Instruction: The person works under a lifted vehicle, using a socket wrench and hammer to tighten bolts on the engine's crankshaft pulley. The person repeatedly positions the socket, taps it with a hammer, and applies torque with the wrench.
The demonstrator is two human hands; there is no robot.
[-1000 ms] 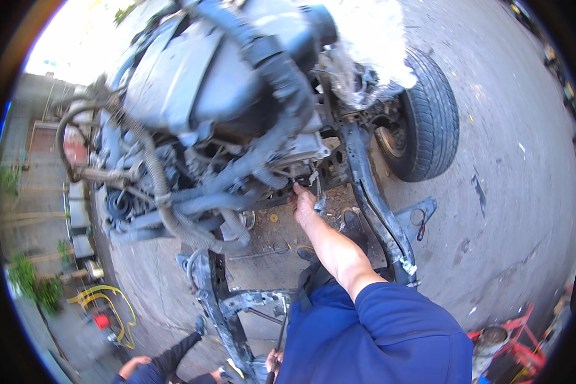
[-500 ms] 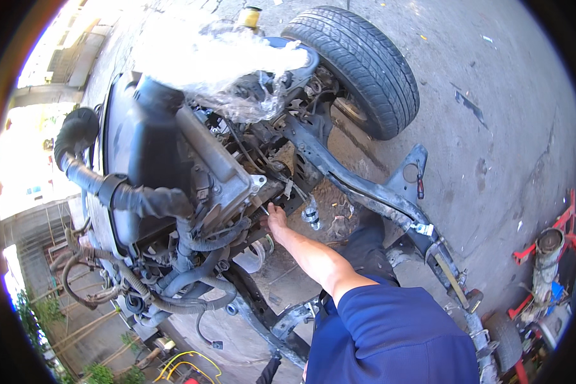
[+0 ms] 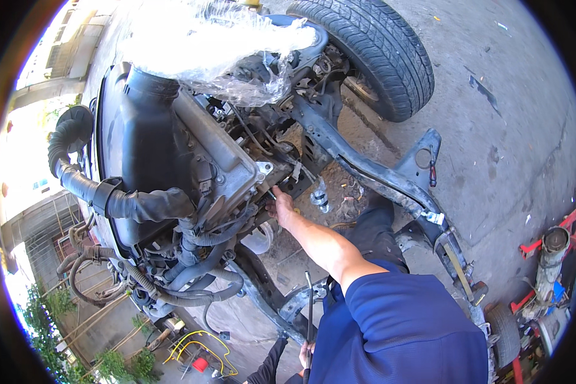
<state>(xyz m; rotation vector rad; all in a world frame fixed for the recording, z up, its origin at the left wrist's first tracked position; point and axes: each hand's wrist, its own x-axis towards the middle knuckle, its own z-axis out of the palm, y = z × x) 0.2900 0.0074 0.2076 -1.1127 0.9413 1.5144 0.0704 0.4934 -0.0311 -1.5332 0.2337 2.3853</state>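
Note:
My right hand reaches to the lower corner of an engine, just beneath a metal bracket tab. Its fingers are closed around something small and partly hidden, with a thin metal bit showing at the fingertips. Beside it run the grey engine cover and thick ribbed hoses. A clear plastic bottle lies to the right of the hand, inside the vehicle frame. My left hand is out of view. At the lower edge another hand, apparently a co-worker's with a dark cuff, holds a long black bar.
A bare frame rail runs along the right, with a red-handled screwdriver stuck through its bracket. A tyre stands beyond. Clear plastic wrap covers engine parts. A gearbox sits at right; a yellow hose lies lower left.
The view has shifted a little. My right hand stays at the engine corner, its fingers slightly turned. The long black bar and the hand on it have come into clearer sight at the lower edge.

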